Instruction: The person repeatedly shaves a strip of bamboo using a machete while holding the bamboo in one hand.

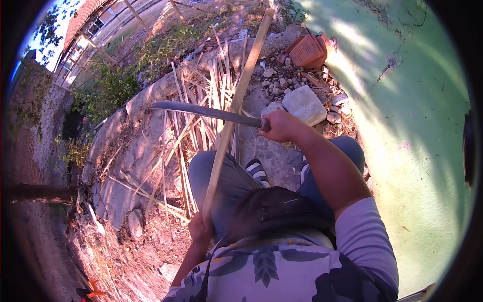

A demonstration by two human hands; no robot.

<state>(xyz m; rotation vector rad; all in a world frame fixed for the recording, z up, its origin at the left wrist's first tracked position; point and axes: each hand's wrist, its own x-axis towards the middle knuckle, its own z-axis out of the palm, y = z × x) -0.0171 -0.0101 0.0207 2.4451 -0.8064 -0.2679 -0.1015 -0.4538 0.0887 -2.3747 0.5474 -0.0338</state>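
Note:
My right hand [279, 126] is closed round the handle of a machete [201, 110], whose long blade points left. The blade lies across a long split bamboo strip [242, 85]; whether it touches or only passes over it I cannot tell. My left hand [201, 229], beside my left thigh, grips the strip's near end. From there the strip slants up and away past my knee to the top of the view. Beyond my knees lies a loose heap of thin bamboo slats [216, 85], partly hidden behind the blade and the strip.
A pale stone block [305, 105] and orange-brown roof tiles [308, 51] sit among rubble beyond my right knee. A green wall [412, 116] rises along the right. A low rough concrete edge [136, 108] curves at the left, with shrubs [110, 83] behind it.

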